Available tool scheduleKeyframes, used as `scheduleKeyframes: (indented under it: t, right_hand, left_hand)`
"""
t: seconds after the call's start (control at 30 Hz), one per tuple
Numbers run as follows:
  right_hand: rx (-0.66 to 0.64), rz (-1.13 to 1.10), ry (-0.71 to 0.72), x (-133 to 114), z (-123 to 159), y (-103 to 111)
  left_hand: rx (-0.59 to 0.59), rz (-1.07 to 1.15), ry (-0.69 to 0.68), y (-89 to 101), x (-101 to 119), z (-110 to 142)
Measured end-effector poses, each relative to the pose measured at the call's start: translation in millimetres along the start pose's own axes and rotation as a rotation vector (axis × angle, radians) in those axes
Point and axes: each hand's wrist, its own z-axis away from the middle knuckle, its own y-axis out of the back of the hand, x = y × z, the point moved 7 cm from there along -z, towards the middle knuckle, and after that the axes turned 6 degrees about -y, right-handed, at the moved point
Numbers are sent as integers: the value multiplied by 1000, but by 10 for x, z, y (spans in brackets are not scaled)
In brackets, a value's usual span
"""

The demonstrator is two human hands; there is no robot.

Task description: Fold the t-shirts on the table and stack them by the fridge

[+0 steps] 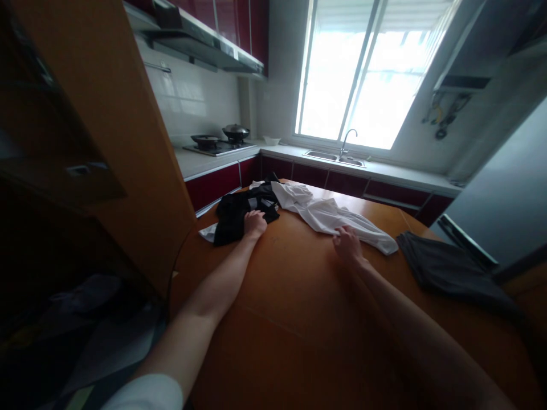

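Bare forearms over wooden table.
Left hand on black clothing, right hand at white garment; grips unclear.

Ahead of me and to the left, I see a stove under a range hood, with an open pan and a lidded wok on it, and a pale bowl near them on the white counter. Farther along that counter I have a double sink with a curved faucet, below a bright window and above dark red lower cabinets. A wooden panel stands upright at my left, while on my right a boxy wall unit hangs above some hoses.
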Motion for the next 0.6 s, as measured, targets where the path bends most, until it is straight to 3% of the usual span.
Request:
scheduleKeyframes:
  t: [0.13, 0.23, 0.37, 0.6]
  right_hand:
    - [-182, -29, 185, -638, -112, -403]
    - [-255, -6, 161, -830, -288, -551]
    - [-282, 9, 74, -802, -396, -597]
    - [-277, 44, 65, -420, -78, -393]
  left_hand:
    - [7, -25, -16, -2, -1, -23]
    - [11, -44, -24, -14, -9, -41]
    - [15, -65, -23, -32, -21, -51]
    - [11, -73, -6, -32, 4, -26]
